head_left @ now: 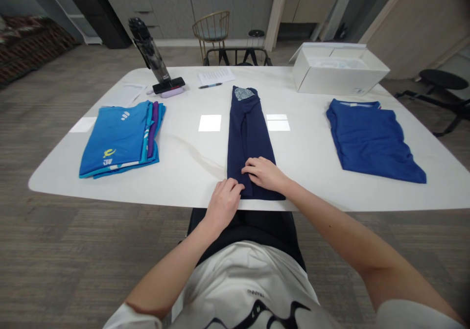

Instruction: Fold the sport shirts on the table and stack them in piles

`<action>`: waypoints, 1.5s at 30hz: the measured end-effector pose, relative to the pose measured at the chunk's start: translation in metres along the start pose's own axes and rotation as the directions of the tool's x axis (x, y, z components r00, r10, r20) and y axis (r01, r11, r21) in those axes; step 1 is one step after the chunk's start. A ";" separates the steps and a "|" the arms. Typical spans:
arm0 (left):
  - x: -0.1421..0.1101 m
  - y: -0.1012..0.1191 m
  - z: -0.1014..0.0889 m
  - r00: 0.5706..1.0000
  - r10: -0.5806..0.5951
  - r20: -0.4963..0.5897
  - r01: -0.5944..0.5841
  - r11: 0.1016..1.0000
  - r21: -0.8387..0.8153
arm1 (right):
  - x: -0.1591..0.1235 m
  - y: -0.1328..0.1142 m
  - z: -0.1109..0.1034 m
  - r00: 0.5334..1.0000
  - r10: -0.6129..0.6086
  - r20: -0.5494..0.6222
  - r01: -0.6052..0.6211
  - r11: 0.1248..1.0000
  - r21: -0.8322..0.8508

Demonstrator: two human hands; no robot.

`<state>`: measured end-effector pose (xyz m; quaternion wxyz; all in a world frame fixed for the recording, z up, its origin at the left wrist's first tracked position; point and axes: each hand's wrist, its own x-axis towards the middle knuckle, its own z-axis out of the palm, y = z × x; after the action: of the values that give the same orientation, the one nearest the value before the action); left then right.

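A navy garment [253, 133], folded into a long narrow strip, lies on the white table with its near end close to the front edge. A patterned grey patch shows at its far end. My left hand [224, 199] is at the near left corner, fingers curled and closed on the cloth's edge. Farther up, my right hand [265, 173] rests across the strip, its bent fingertips gripping the cloth along the fold line. Both thumbs are partly hidden.
A stack of folded blue and purple shirts [117, 135] lies left, a folded royal blue shirt [370, 140] right. Behind stand a handheld vacuum [154, 57] and an open white box [338, 77]. A pen [210, 85] lies by printed papers [216, 76] on the table [183, 182].
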<state>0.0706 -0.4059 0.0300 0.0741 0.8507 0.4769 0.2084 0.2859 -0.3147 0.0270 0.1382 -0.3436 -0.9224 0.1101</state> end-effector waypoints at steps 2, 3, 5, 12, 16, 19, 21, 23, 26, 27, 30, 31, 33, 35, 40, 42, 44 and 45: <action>0.002 0.001 -0.001 0.993 0.111 0.029 -0.110 0.994 -0.022 | -0.007 0.000 -0.002 0.999 0.038 -0.027 -0.037 0.998 0.042; 0.003 0.002 -0.001 0.988 0.144 0.048 -0.143 0.990 -0.017 | -0.010 0.000 -0.004 0.997 0.059 -0.039 -0.057 0.997 0.055; 0.002 0.002 -0.002 0.991 0.113 0.071 -0.116 0.992 0.040 | -0.016 0.002 -0.005 0.995 0.090 -0.047 -0.088 0.994 0.059; -0.012 -0.002 -0.002 1.000 -0.029 0.010 0.029 1.000 -0.003 | -0.029 -0.008 -0.004 0.996 0.085 -0.012 -0.083 0.993 0.087; -0.019 0.000 0.000 0.994 0.005 -0.112 -0.011 0.998 -0.055 | -0.033 -0.018 -0.003 0.998 0.060 -0.017 -0.057 0.990 0.129; -0.022 0.000 0.002 0.993 -0.006 -0.115 0.002 0.999 -0.037 | -0.036 -0.022 -0.002 0.998 0.055 -0.026 -0.051 0.991 0.123; -0.023 -0.002 0.003 0.997 0.005 -0.074 -0.006 1.000 -0.012 | -0.039 -0.023 0.000 0.997 0.072 -0.041 -0.067 0.991 0.112; -0.024 -0.006 0.004 1.000 0.020 -0.021 -0.020 1.000 0.010 | -0.042 -0.023 0.003 0.995 0.090 -0.050 -0.084 0.991 0.102; -0.023 -0.015 0.002 0.995 0.072 0.065 -0.072 0.997 0.009 | -0.046 -0.023 0.006 0.993 0.095 -0.064 -0.089 0.992 0.090; -0.023 -0.019 0.000 0.991 0.095 0.089 -0.095 0.995 -0.007 | -0.047 -0.023 0.007 0.993 0.093 -0.072 -0.086 0.992 0.089; -0.020 -0.030 -0.004 0.978 0.163 0.131 -0.154 0.985 -0.078 | -0.050 -0.024 0.008 0.992 0.079 -0.095 -0.070 0.993 0.092; -0.020 -0.033 -0.005 0.973 0.187 0.138 -0.173 0.979 -0.104 | -0.051 -0.025 0.009 0.992 0.076 -0.100 -0.067 0.993 0.094; -0.019 -0.037 -0.007 0.961 0.235 0.147 -0.212 0.965 -0.156 | -0.054 -0.026 0.008 0.992 0.077 -0.104 -0.067 0.992 0.104; -0.020 -0.039 -0.009 0.949 0.279 0.149 -0.248 0.949 -0.198 | -0.058 -0.028 0.007 0.992 0.079 -0.102 -0.067 0.991 0.114; -0.022 -0.045 -0.017 0.925 0.347 0.157 -0.310 0.925 -0.222 | -0.075 -0.029 0.001 0.993 0.075 -0.092 -0.059 0.984 0.167; -0.021 -0.053 -0.020 0.921 0.357 0.153 -0.324 0.924 -0.205 | -0.086 -0.023 -0.003 0.992 0.088 -0.093 -0.069 0.980 0.185; -0.018 -0.063 -0.022 0.921 0.361 0.147 -0.334 0.925 -0.181 | -0.097 -0.012 -0.010 0.988 0.113 -0.103 -0.093 0.978 0.185; -0.015 -0.067 -0.022 0.917 0.368 0.151 -0.342 0.923 -0.174 | -0.103 -0.005 -0.013 0.987 0.125 -0.105 -0.105 0.977 0.184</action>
<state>0.0018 -0.3843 0.0232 0.1388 0.9310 0.2893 0.1743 0.3620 -0.3854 0.0227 0.2150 -0.3885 -0.8778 0.1797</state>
